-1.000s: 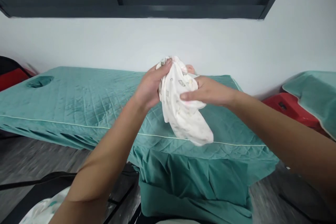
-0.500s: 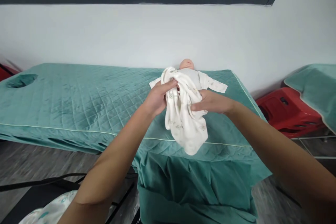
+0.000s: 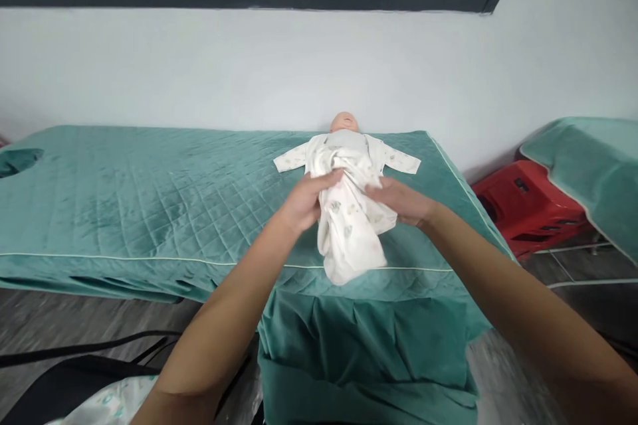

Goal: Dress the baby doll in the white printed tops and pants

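Observation:
A bunched white printed baby garment (image 3: 349, 229) hangs between my two hands, its lower end drooping over the near edge of the bed. My left hand (image 3: 308, 198) grips its left side, thumb on top. My right hand (image 3: 401, 199) pinches its right side. Whether it is pants or something else, the folds hide. Just beyond it a baby doll (image 3: 343, 122) lies on its back, head toward the wall. Under or on the doll is a white long-sleeved baby top (image 3: 401, 161) with both sleeves spread outward. The doll's lower body is hidden behind the garment.
The bed wears a green quilted cover (image 3: 164, 206) with a face hole (image 3: 18, 161) at the far left. A red plastic stool (image 3: 531, 206) stands to the right beside another green-covered bed (image 3: 593, 153). Patterned white cloth (image 3: 122, 402) lies on a black seat (image 3: 64, 388) at lower left.
The garment has turned in my hands, its hanging end shifting left. Both sleeves of the top show more fully now. My view has moved slightly to the right.

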### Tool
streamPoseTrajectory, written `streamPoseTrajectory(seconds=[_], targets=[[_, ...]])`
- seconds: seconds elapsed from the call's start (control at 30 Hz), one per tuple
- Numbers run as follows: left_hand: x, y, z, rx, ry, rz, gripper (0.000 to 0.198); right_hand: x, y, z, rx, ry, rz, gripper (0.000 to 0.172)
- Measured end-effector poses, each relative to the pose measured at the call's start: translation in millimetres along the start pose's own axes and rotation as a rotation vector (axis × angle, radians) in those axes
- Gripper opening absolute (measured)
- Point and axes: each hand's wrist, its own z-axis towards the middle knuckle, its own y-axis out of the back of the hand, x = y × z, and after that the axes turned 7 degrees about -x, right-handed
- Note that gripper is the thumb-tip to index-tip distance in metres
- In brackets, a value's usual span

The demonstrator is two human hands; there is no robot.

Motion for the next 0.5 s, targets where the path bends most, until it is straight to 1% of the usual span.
streamPoseTrajectory(seconds=[0.03,0.07,0.1,0.17,0.23,0.3,0.37,0.4,0.43,0.5], targets=[[-0.2,1.3,2.8,-0.013,-0.002,-0.027,0.046,-2.4,2.3,0.6,0.083,-0.042,-0.064,0.047],[0.6,2.6,4.5,-0.011,0.015,-0.047,0.047,-3.7,3.7,2.7,0.125,-0.058,-0.105,0.045],[2.5,3.9,5.1,-0.004,0.039,-0.062,0.048,-3.9,4.4,6.1,0.115,-0.041,-0.112,0.044],[8.2,6.5,2.8,0.011,0.083,-0.065,0.054,-1.1,4.1,15.1,-0.02,0.075,-0.023,0.042],[13.4,8.5,-1.8,0.047,0.125,-0.007,0.059,3.7,3.1,22.9,-0.15,0.191,0.111,0.041],[14.4,9.4,-5.1,0.105,0.166,0.066,0.06,6.7,2.2,25.2,-0.208,0.231,0.208,0.042],[11.1,9.7,-4.9,0.123,0.183,0.065,0.055,3.8,1.3,20.2,-0.233,0.202,0.262,0.042],[9.0,9.7,-3.5,0.107,0.187,0.036,0.05,-0.9,0.8,15.3,-0.249,0.177,0.277,0.041],[7.6,9.8,-1.8,0.079,0.201,0.005,0.045,-8.0,0.4,9.3,-0.266,0.144,0.285,0.04],[9.2,9.6,0.9,0.01,0.295,-0.007,0.035,-29.0,0.3,-4.3,-0.305,0.054,0.268,0.037]])
